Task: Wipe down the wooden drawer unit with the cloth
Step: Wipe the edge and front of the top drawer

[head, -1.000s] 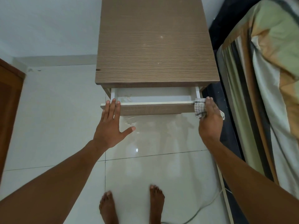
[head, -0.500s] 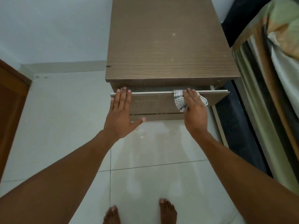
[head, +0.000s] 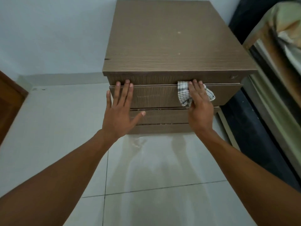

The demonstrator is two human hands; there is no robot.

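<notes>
The wooden drawer unit (head: 171, 41) stands against the white wall, seen from above and in front. Its top drawer (head: 159, 96) sits nearly flush with the unit's front. My left hand (head: 121, 111) lies flat and open on the left part of that drawer front, fingers spread and pointing up. My right hand (head: 199, 105) presses a white checked cloth (head: 184, 93) against the right part of the same drawer front. Two lower drawer fronts show below the hands.
A bed with a striped cover (head: 276, 54) and its dark frame stand close on the right. A brown wooden door (head: 9, 101) is at the left edge. Glossy white floor tiles (head: 146, 176) lie in front of the unit.
The top drawer, pulled out a second ago, has been pushed in by both hands. The right hand with the cloth moved from the drawer's right corner toward the middle of its front.
</notes>
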